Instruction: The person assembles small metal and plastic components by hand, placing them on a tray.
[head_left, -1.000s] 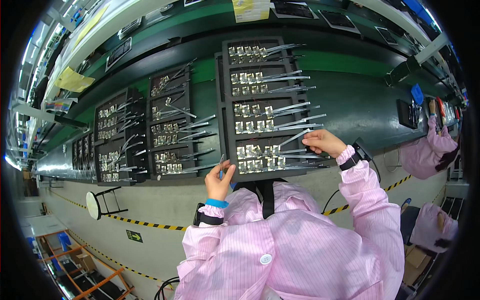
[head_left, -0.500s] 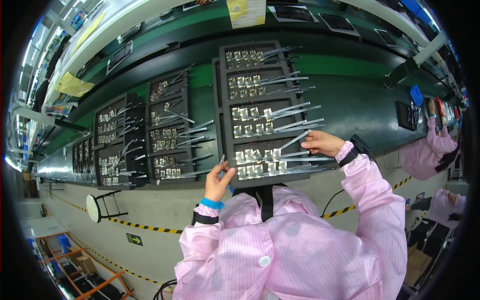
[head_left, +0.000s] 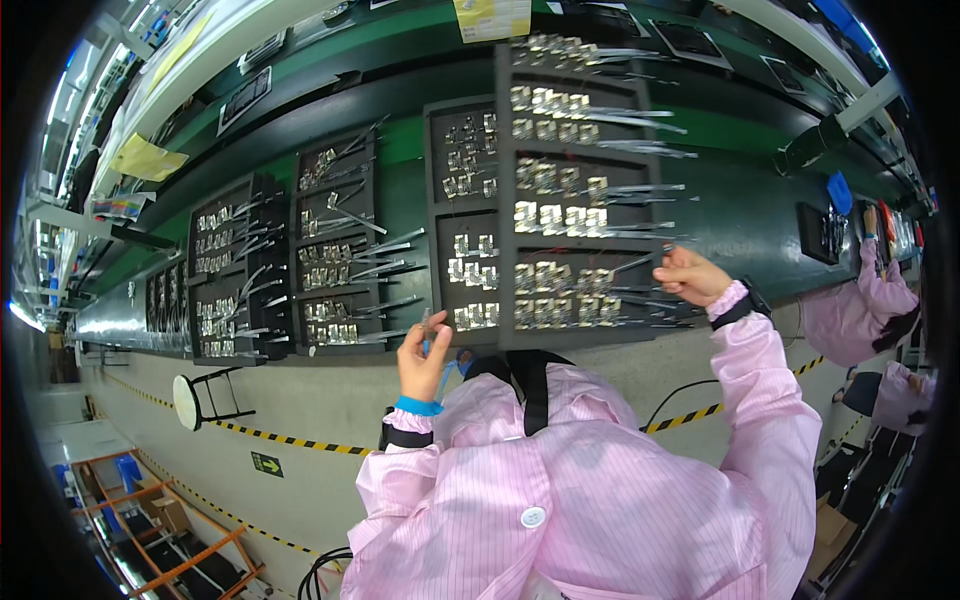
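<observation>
A black tray (head_left: 508, 225) with rows of small metallic parts, long silver strips trailing off its right side, lies skewed over a second black tray (head_left: 437, 215). More small metallic parts show in the lower tray's uncovered left side. My right hand (head_left: 697, 275) is closed at the upper tray's right side, fingertips pinching the end of a thin silver strip (head_left: 632, 262). My left hand (head_left: 420, 365) is closed around a slim pointed tool, perhaps tweezers (head_left: 426, 322), by the lower tray's near left corner. Its exact kind is unclear.
To the left, more black trays (head_left: 296, 255) hold similar parts and strips. Behind runs a green bench (head_left: 400, 150) with flat dark panels. A round stool (head_left: 187, 404) stands on the floor at left. Another person in pink (head_left: 850, 310) works at the far right.
The upper tray has shifted to the right and slightly away, uncovering part of the tray below. My right hand has moved right; my left hand has moved slightly left.
</observation>
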